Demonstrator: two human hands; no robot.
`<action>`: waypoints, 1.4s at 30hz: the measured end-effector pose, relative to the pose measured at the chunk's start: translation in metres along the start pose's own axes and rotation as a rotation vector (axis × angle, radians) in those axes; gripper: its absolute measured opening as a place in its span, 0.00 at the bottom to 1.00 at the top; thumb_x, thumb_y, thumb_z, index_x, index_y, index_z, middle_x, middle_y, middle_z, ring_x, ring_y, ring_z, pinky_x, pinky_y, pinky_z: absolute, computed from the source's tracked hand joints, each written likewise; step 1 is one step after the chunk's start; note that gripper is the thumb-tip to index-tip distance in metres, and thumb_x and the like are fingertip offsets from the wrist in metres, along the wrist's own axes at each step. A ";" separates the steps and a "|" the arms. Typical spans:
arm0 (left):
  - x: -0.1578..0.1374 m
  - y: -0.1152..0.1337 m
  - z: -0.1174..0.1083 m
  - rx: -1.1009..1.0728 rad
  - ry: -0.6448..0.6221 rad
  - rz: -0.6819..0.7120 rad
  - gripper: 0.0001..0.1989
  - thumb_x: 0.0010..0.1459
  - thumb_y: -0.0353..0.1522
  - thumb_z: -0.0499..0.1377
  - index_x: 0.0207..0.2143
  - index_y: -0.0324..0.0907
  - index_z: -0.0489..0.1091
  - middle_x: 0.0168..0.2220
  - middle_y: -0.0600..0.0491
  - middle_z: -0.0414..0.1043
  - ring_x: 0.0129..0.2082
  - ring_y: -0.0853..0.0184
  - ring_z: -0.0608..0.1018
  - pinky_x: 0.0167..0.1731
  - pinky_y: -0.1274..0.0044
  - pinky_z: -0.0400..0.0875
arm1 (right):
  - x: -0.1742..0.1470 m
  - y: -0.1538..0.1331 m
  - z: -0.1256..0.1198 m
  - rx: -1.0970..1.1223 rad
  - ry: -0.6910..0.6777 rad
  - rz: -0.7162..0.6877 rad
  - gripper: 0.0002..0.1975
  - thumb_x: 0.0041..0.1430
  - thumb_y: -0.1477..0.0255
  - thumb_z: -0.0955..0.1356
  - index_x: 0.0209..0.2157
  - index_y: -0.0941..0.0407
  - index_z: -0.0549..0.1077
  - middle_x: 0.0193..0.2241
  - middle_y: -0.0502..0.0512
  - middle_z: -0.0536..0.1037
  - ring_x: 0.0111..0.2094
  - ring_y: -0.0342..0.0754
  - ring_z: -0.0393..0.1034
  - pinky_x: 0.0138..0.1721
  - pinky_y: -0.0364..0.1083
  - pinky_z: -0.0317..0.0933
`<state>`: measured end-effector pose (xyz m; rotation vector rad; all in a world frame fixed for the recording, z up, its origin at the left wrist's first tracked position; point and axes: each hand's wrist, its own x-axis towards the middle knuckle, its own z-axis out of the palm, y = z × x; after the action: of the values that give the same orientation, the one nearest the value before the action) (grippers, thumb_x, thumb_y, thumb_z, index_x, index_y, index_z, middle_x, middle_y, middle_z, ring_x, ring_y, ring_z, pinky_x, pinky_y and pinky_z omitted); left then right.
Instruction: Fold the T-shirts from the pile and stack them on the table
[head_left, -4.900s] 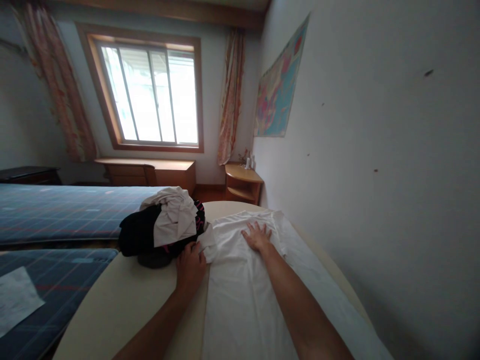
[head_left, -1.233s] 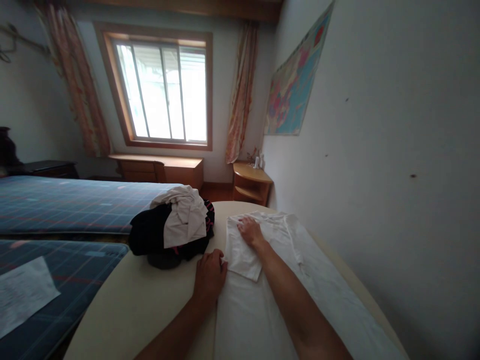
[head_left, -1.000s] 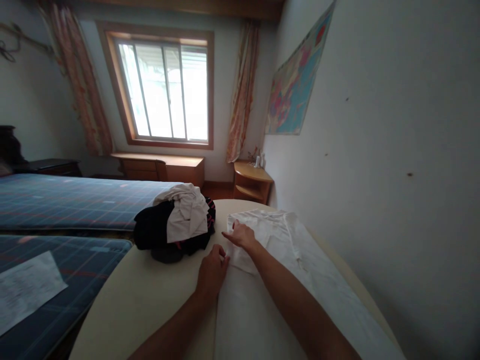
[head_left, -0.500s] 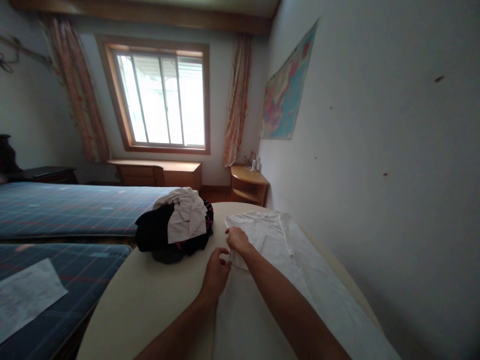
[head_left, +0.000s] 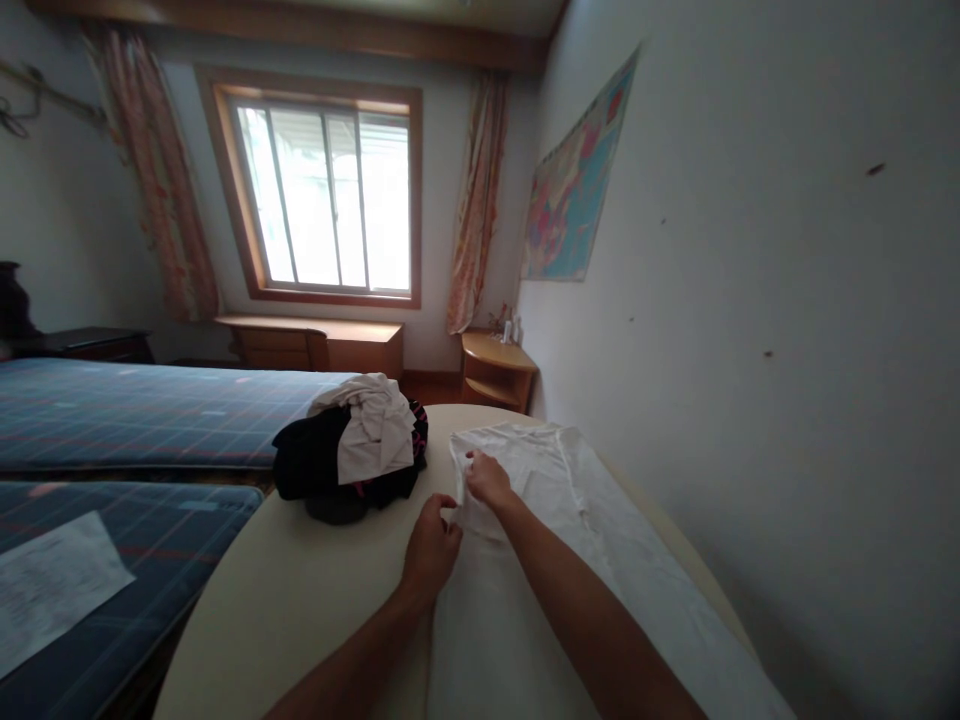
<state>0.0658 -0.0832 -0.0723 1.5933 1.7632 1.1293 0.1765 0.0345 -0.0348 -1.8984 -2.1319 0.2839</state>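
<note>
A white garment (head_left: 540, 560) lies spread along the right side of a round cream table (head_left: 300, 610), its far end folded and creased. At its left edge my left hand (head_left: 433, 545) pinches the cloth between thumb and fingers. My right hand (head_left: 489, 480) rests just inside that edge, a little farther away, fingers loosely bent and apart over the fabric. Its fingertips are partly hidden, and I see no cloth gripped in them.
A heap of black and pale clothes (head_left: 375, 440) sits at the table's far left. Two plaid mattresses (head_left: 150, 410) lie to the left, the nearer bearing a paper sheet (head_left: 60, 590). A wall (head_left: 750, 450) runs along the right; a corner shelf (head_left: 499, 350) stands beyond.
My right hand has shifted slightly right, from the garment's left edge onto the cloth. My left hand stays nearly in place, now closed on the edge.
</note>
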 end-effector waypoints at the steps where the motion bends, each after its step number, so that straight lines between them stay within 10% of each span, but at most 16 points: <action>1: 0.000 0.000 -0.004 0.062 0.010 0.005 0.17 0.54 0.23 0.54 0.46 0.43 0.65 0.26 0.60 0.70 0.26 0.70 0.74 0.29 0.80 0.64 | 0.000 0.006 -0.004 -0.022 0.019 0.029 0.20 0.64 0.72 0.59 0.55 0.55 0.70 0.50 0.61 0.77 0.49 0.52 0.73 0.46 0.46 0.63; 8: 0.005 0.001 -0.019 0.381 0.002 0.107 0.19 0.54 0.22 0.55 0.48 0.42 0.69 0.47 0.49 0.75 0.46 0.64 0.76 0.45 0.76 0.64 | -0.007 0.069 -0.028 -0.154 0.083 0.297 0.22 0.60 0.67 0.65 0.51 0.67 0.72 0.51 0.79 0.72 0.53 0.66 0.69 0.47 0.56 0.64; 15: 0.006 0.000 -0.019 0.496 -0.025 0.152 0.15 0.58 0.24 0.54 0.46 0.43 0.73 0.47 0.49 0.75 0.49 0.63 0.74 0.48 0.73 0.63 | -0.009 0.094 -0.023 -0.128 0.045 0.243 0.17 0.63 0.65 0.63 0.45 0.60 0.76 0.48 0.68 0.77 0.51 0.57 0.72 0.45 0.48 0.64; 23: 0.003 0.000 -0.020 0.562 -0.028 0.192 0.17 0.59 0.25 0.54 0.48 0.45 0.74 0.46 0.49 0.75 0.48 0.61 0.74 0.46 0.72 0.62 | -0.006 0.090 -0.026 -0.107 0.120 0.289 0.19 0.67 0.71 0.57 0.53 0.62 0.69 0.43 0.69 0.78 0.44 0.56 0.75 0.42 0.50 0.63; 30: 0.002 0.000 -0.019 0.593 -0.014 0.234 0.16 0.58 0.25 0.54 0.45 0.45 0.76 0.44 0.48 0.75 0.46 0.60 0.73 0.45 0.70 0.62 | -0.016 0.063 -0.017 -0.146 0.213 0.070 0.24 0.63 0.67 0.63 0.60 0.53 0.64 0.60 0.63 0.65 0.59 0.57 0.59 0.56 0.53 0.54; 36: 0.002 0.000 -0.018 0.615 -0.018 0.236 0.13 0.59 0.26 0.55 0.43 0.44 0.75 0.44 0.48 0.74 0.47 0.59 0.73 0.45 0.70 0.60 | -0.021 0.025 0.016 -0.068 -0.069 -0.308 0.27 0.67 0.57 0.57 0.64 0.51 0.60 0.66 0.57 0.58 0.66 0.56 0.48 0.64 0.58 0.41; 42: 0.002 0.003 -0.020 0.661 -0.055 0.216 0.13 0.59 0.27 0.55 0.44 0.44 0.75 0.44 0.49 0.74 0.48 0.60 0.72 0.46 0.70 0.60 | -0.015 0.007 0.030 -0.093 -0.166 -0.223 0.30 0.67 0.56 0.52 0.68 0.49 0.50 0.70 0.53 0.45 0.69 0.63 0.35 0.64 0.65 0.34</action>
<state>0.0510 -0.0862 -0.0588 2.2081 2.0927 0.5939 0.1744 0.0213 -0.0667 -1.7159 -2.4822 0.3096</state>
